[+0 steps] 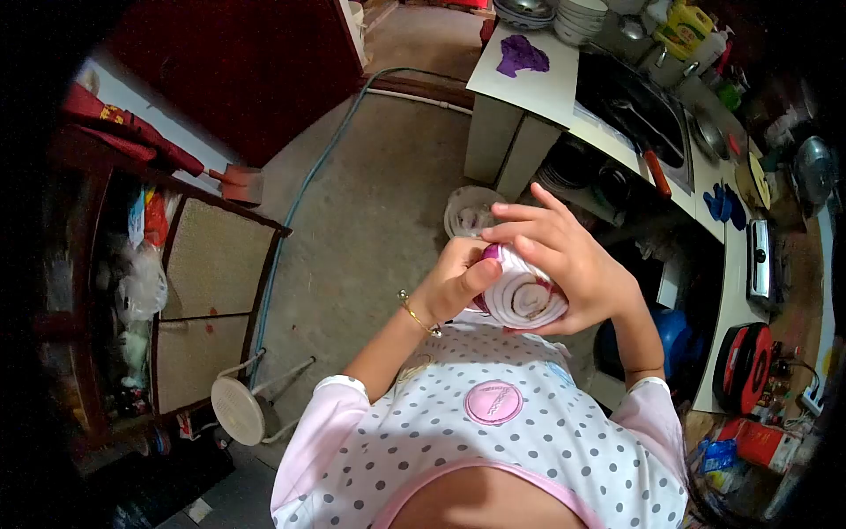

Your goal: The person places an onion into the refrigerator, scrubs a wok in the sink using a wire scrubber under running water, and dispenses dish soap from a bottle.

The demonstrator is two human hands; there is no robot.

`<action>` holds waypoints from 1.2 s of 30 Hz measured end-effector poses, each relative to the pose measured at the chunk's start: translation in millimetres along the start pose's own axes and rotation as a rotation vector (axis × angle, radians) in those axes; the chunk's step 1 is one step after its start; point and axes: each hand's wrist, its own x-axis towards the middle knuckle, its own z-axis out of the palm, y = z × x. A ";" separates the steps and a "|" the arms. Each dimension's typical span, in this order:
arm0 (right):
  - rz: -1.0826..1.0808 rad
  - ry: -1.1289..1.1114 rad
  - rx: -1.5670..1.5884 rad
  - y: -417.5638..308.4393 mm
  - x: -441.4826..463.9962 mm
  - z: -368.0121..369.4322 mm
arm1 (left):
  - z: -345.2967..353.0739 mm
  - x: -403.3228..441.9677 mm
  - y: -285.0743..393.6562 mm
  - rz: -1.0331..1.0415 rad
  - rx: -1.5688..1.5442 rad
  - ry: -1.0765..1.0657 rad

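A purple-skinned onion (525, 295), its cut face showing brown-marked white rings, sits between left hand (454, 280) and right hand (577, 264).

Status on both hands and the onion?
Left hand and right hand both on the onion. Onion held up, cut face showing rings, dark patch near the center. Bowl beyond the hands; nothing seen blocking them.
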 end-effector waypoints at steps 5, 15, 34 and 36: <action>-0.058 -0.014 0.086 5.8 -0.4 -3.1 | 4.0 6.6 8.3 -0.035 0.017 -0.042; -0.127 0.339 0.270 31.1 -13.9 4.4 | 9.9 5.6 5.6 0.239 0.226 0.038; -0.070 0.359 0.608 53.9 -6.9 9.8 | -5.9 4.3 22.0 0.078 -0.011 0.150; -0.048 0.388 0.664 57.1 -8.1 12.9 | -7.5 4.9 19.4 0.088 -0.031 0.163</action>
